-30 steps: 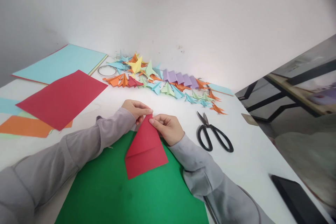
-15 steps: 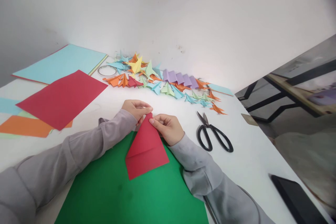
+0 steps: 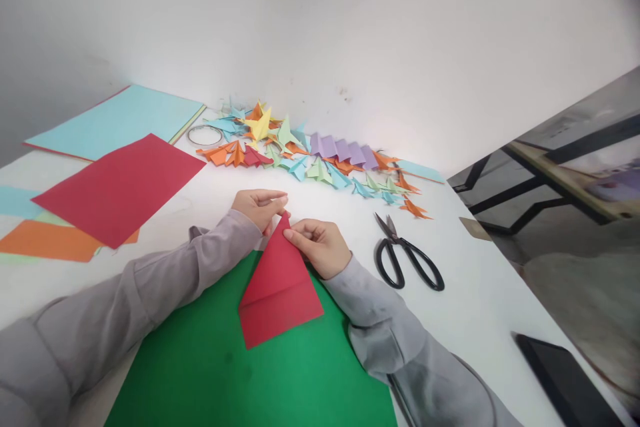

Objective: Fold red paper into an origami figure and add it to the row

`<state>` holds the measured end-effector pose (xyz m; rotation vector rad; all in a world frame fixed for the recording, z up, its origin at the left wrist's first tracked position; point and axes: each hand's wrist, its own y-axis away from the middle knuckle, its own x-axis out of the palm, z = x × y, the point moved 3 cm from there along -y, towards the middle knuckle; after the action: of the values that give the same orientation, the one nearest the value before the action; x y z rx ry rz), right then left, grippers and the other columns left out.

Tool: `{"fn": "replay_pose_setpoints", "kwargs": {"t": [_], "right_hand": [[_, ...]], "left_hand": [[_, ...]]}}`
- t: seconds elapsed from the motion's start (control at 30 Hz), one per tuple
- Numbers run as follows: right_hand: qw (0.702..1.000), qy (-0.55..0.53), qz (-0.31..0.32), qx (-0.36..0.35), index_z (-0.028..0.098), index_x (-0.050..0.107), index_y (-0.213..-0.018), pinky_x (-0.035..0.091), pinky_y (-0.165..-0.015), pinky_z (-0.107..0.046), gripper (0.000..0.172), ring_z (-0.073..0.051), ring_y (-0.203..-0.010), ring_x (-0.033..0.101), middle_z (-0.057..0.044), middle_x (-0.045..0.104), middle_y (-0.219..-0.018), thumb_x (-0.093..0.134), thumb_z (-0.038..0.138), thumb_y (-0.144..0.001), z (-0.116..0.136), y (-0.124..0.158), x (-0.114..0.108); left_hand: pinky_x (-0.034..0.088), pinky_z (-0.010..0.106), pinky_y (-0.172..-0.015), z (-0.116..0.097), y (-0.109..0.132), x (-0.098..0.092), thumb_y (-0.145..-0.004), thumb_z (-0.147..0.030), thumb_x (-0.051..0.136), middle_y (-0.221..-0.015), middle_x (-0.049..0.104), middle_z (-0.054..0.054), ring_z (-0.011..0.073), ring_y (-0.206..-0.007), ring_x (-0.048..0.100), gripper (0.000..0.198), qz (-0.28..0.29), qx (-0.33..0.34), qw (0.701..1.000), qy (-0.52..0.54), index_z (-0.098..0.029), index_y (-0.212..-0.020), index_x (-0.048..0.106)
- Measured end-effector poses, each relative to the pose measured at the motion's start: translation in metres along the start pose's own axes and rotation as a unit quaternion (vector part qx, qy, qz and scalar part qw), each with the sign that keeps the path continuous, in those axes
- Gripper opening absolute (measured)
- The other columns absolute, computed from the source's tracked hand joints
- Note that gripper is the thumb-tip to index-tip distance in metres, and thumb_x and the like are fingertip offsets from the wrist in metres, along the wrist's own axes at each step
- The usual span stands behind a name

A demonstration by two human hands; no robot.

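A folded red paper, narrow at its far tip and wide at the near edge, slants over a green sheet. A crease crosses its lower part. My right hand pinches its right edge just below the tip, thumb on top. At the tip itself, my left hand has its fingers closed together around the point from the far left side. The fingertips of both hands are close to each other.
Black-handled scissors lie right of my hands, a dark phone nearer the right edge. Folded paper pieces line the wall, beside a tape roll. Left are a red sheet, an orange sheet and blue sheets.
The red paper's near edge has shifted slightly toward me, and more of its pointed tip shows. My left fingertips have moved a little off the tip's top.
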<state>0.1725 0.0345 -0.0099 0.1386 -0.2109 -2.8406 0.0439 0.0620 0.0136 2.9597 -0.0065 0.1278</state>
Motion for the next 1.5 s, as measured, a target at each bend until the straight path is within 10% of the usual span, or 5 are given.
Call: {"fn": "replay_pose_setpoints", "kwargs": {"t": [0.33, 0.67, 1.17, 1.5], "right_hand": [[1.000, 0.023, -0.007, -0.014, 0.017, 0.059, -0.062, 0.028, -0.039, -0.022, 0.034, -0.007, -0.039, 0.039, 0.004, 0.052, -0.045, 0.067, 0.050, -0.061, 0.000, 0.001, 0.000], [1.000, 0.002, -0.016, -0.007, 0.016, 0.059, -0.062, 0.029, -0.038, -0.021, 0.036, -0.007, -0.039, 0.040, 0.004, 0.053, -0.045, 0.068, 0.051, -0.059, -0.001, 0.000, -0.001], [0.999, -0.020, -0.038, 0.014, 0.017, 0.059, -0.064, 0.034, -0.037, -0.021, 0.038, -0.008, -0.038, 0.043, 0.004, 0.053, -0.045, 0.069, 0.052, -0.056, -0.003, 0.001, -0.004], [0.999, -0.031, -0.034, 0.014, 0.017, 0.057, -0.061, 0.031, -0.036, -0.020, 0.036, -0.007, -0.037, 0.041, 0.005, 0.052, -0.043, 0.070, 0.050, -0.055, 0.001, 0.001, -0.003]], "left_hand": [[0.021, 0.018, -0.026, 0.009, -0.005, -0.004, -0.054, -0.017, 0.075, -0.041, 0.054, -0.006, 0.0039, -0.024, 0.036, 0.037, 0.035, -0.008, 0.999, 0.025, -0.006, -0.087, 0.063], [0.018, 0.019, -0.026, 0.005, -0.003, -0.001, -0.068, -0.020, 0.062, -0.041, 0.050, -0.007, 0.0045, -0.022, 0.033, 0.026, 0.058, -0.031, 0.997, 0.048, -0.009, -0.091, 0.060], [0.015, 0.019, -0.027, 0.008, -0.003, 0.001, -0.061, -0.013, 0.056, -0.023, 0.039, -0.005, 0.0062, -0.020, 0.027, 0.005, 0.119, -0.047, 0.992, -0.011, -0.014, -0.057, 0.055], [0.026, 0.019, -0.037, 0.005, 0.000, -0.001, -0.057, -0.022, 0.064, -0.031, 0.040, -0.007, 0.0057, -0.033, 0.035, 0.009, 0.018, -0.006, 0.997, -0.079, -0.013, -0.058, 0.063]]}}
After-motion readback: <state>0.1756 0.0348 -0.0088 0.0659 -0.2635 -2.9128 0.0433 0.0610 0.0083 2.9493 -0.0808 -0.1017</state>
